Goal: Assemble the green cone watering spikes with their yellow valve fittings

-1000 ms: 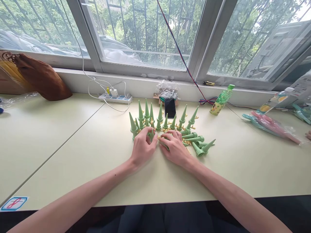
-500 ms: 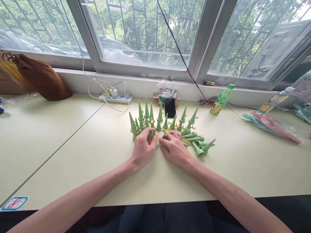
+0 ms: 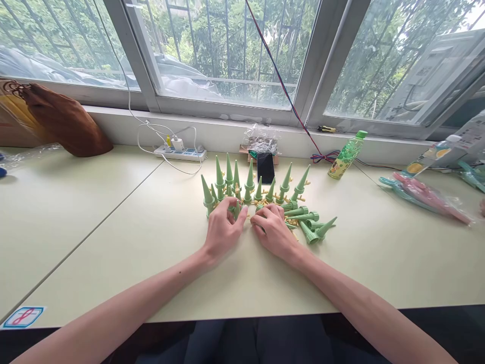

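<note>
My left hand (image 3: 224, 227) curls round a green plant-watering spike (image 3: 237, 209), whose tip shows between thumb and fingers; its lower part is hidden. A short gap to the right, my right hand (image 3: 273, 227) is closed with its fingers bent down, and whatever they hold is hidden. Behind both hands several green spikes stand upright in an uneven row, among them a tall spike (image 3: 249, 183), many with small yellow valves (image 3: 291, 180) on their sides. Beside my right hand more spikes lie in a loose pile, including a spike (image 3: 303, 217) on its side.
A black phone (image 3: 265, 168) lies behind the row, near crumpled clear plastic (image 3: 262, 139). A power strip (image 3: 193, 154) with white cables sits further left. To the right are a green-capped bottle (image 3: 346, 155), a pink bagged item (image 3: 428, 194) and a second bottle (image 3: 430, 155). A brown bag (image 3: 70, 121) stands far left.
My left thumb and fingers have spread slightly apart around the spike. My right fingers have drawn back a little to the right. The standing spikes have not moved.
</note>
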